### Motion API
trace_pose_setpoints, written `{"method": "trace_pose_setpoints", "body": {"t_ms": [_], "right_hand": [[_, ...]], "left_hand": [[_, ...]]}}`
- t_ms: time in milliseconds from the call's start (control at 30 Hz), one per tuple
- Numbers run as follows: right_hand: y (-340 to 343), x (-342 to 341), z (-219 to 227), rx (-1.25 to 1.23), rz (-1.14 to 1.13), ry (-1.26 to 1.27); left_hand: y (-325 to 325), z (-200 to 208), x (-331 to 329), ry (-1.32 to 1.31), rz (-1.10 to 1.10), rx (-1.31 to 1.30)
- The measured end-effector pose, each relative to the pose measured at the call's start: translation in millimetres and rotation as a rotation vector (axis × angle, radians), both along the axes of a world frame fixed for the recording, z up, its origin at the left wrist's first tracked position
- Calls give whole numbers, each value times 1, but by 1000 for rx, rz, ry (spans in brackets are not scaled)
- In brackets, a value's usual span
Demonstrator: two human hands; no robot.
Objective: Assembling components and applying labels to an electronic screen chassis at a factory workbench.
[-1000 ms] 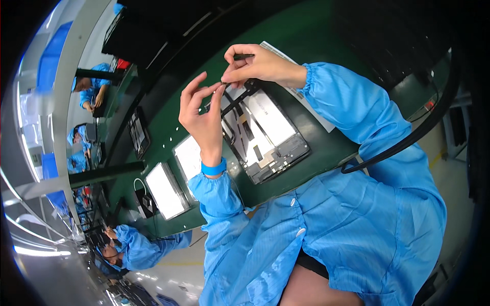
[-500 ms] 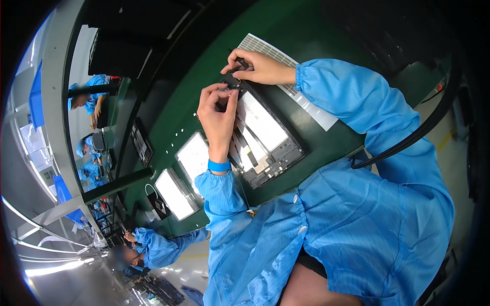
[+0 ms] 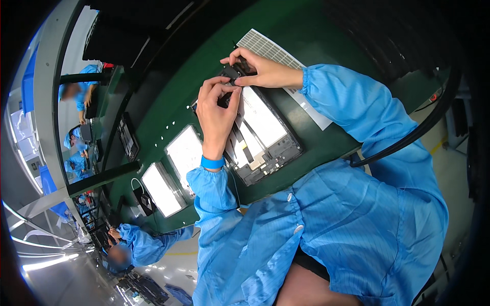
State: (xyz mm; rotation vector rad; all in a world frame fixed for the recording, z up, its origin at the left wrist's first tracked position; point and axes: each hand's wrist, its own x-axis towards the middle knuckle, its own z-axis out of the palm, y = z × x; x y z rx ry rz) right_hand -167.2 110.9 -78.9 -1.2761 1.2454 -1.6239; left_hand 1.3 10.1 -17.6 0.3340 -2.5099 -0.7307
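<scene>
While two hands (image 3: 217, 113) (image 3: 263, 71) curl over one opened device (image 3: 265, 125), I cannot tell whether either pinches anything.

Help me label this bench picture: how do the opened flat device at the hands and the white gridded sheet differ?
The opened device has a dark frame around white, black and tan parts; the gridded sheet is pale, its grid covering only part of it. The device looks thicker, the sheet thin. The left hand and right hand are at the device's far end; only the right crosses over the sheet. Both things lie on the green tabletop.
</scene>
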Motion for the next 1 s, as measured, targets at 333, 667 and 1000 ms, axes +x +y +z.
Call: {"method": "trace_pose_setpoints", "body": {"t_ms": [333, 667, 1000], "right_hand": [[5, 14, 6, 136, -117, 84], [15, 14, -9, -45, -276, 153], [73, 71, 56, 66, -203, 93]], "left_hand": [[0, 0, 1, 21, 7, 115], [-5, 14, 0, -108, 32, -84], [55, -25, 91, 434, 25, 710]]}}
